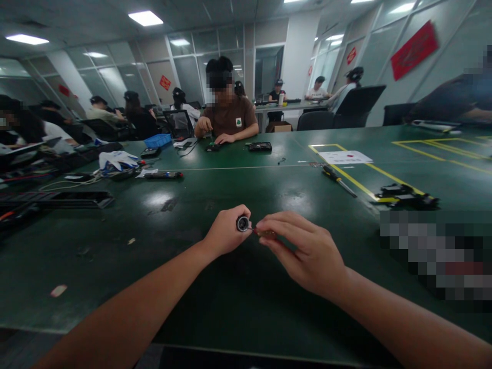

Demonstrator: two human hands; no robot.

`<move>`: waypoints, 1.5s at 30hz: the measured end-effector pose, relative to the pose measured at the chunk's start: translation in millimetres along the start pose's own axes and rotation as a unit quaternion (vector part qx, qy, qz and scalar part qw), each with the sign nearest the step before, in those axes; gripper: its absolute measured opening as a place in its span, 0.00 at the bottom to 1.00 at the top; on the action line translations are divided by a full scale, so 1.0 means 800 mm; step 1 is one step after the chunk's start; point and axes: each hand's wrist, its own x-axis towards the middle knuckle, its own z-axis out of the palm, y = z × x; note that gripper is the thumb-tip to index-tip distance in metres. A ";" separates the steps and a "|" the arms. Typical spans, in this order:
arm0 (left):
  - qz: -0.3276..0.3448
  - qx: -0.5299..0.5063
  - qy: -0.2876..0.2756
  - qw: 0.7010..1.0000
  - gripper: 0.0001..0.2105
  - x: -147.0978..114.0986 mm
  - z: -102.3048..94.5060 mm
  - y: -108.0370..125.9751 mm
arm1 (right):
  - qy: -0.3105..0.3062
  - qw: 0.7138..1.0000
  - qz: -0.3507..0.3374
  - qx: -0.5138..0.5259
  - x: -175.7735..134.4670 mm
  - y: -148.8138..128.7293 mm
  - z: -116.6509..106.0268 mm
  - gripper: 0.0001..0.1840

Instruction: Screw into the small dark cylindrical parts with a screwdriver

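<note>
In the middle of the view, my left hand (226, 230) is closed around a black tube (243, 223) whose round, ringed end faces me. The rest of the tube is hidden in the fist. Just to its right, the thumb and fingertips of my right hand (307, 248) pinch a small amber-and-red piece (268, 234). A thin line, a shaft or a wire, runs from this piece to the rim of the tube; it is too small to tell which. Both hands are above the green table (184, 287).
A screwdriver (339, 180) and black parts (407, 196) lie to the right, near a paper sheet (344, 157). White gloves (117, 160), a dark pen-like tool (164, 175) and a blue basket (158, 140) are left. A co-worker (226, 118) sits opposite, handling small black parts.
</note>
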 end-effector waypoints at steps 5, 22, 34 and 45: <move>0.010 0.009 -0.026 1.000 0.04 -0.002 0.005 -0.001 | 0.013 0.998 0.046 -0.035 -0.004 0.008 0.001 0.17; 0.006 -0.002 0.001 1.000 0.04 -0.002 0.003 -0.003 | 0.035 0.998 0.059 0.005 -0.006 0.011 0.004 0.23; 0.002 -0.002 -0.010 1.000 0.06 -0.001 -0.002 0.003 | -0.012 0.996 0.083 -0.002 -0.001 0.010 0.006 0.06; 0.010 -0.008 -0.003 1.000 0.05 -0.002 -0.006 0.007 | 0.023 0.992 0.122 -0.028 -0.001 0.005 0.003 0.04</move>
